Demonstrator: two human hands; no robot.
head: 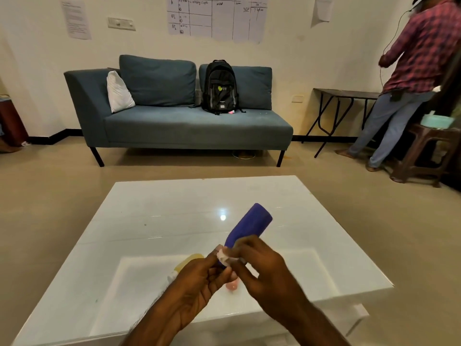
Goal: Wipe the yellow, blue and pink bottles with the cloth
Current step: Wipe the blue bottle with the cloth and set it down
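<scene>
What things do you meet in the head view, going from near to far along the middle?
Hands with cloth → blue bottle → far table edge → floor → sofa → backpack → wall charts.

White table [174, 216] — yellow bottle [189, 260], pink bottle [232, 285].

Blue bottle [249, 227] tilted in the air above the glossy white table, base pointing up & away from me, neck end down by my fingers w/ a small white cloth [224, 257] bunched against it; yellow bottle [188, 262] lies on the table behind, pink one [232, 285] mostly hidden
</scene>
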